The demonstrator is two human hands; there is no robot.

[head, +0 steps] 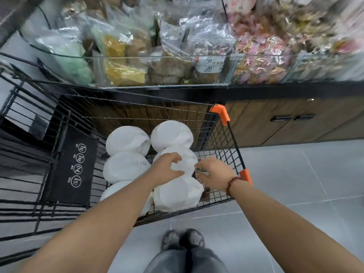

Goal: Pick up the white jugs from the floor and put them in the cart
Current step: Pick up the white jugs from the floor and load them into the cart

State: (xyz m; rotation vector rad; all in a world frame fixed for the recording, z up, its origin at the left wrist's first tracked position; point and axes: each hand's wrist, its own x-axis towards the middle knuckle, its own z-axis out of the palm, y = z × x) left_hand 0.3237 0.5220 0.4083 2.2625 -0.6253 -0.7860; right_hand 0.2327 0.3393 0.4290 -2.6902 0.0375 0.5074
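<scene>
Several white jugs lie in two rows inside the black wire cart. My left hand rests on the middle jug of the right row, with fingers curled over its top. My right hand is at that jug's right side, fingers spread and touching it near the cart's wire wall. Another jug lies just below my hands, and two more lie at the far end. My left forearm hides part of the nearest jug of the left row.
A shelf of bagged goods runs across the top, with wooden cabinets beneath it on the right. The cart has orange corner caps and a black sign panel at its left. Grey floor tiles and my shoes lie below.
</scene>
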